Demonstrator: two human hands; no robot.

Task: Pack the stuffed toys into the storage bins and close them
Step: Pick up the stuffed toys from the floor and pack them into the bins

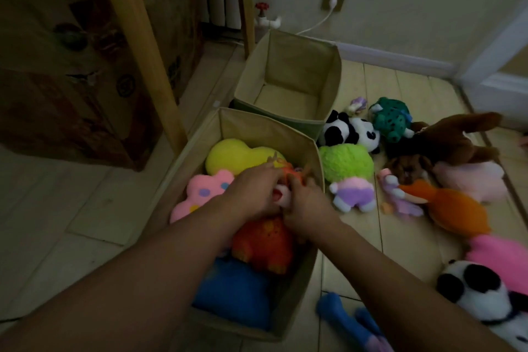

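Note:
Both my hands are down inside the near storage bin [311, 151]. My left hand [251, 194] and my right hand [307, 203] meet over a small pink-and-white toy [281, 194], fingers curled around it. An orange plush [265, 243] lies just under them. The bin also holds a yellow plush [234, 157], a pink flower-shaped plush [200, 194] and a blue plush [228, 294]. The far storage bin [334, 80] stands open with nothing inside.
Loose toys cover the floor to the right: a panda [351, 131], a green plush [345, 163], a teal one [391, 118], a brown one [454, 137], an orange one [457, 214], a second panda [480, 294]. A wooden post [148, 46] stands left of the bins.

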